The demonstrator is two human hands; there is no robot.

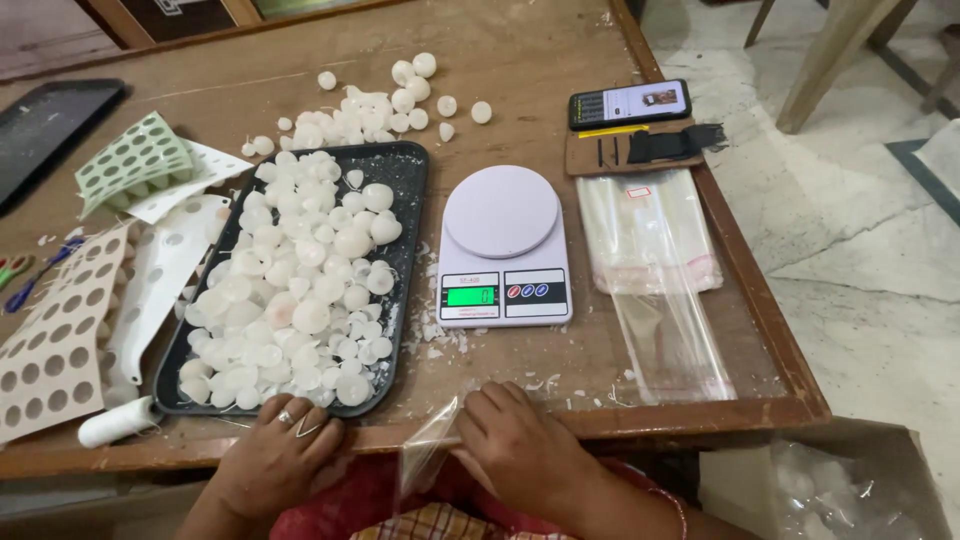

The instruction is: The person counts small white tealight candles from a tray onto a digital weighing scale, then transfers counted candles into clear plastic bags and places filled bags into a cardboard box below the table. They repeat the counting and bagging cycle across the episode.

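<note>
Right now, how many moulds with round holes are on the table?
3: a green mould at the far left, a white one beside the black tray, a tan one at the near left edge. More may be hidden.

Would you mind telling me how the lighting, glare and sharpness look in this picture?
Head view: soft, even light with faint shadows; mild glare on the clear bags and scale; table edges bow from wide-angle distortion; the left hand and right hand holding a small bag are slightly soft.
</note>
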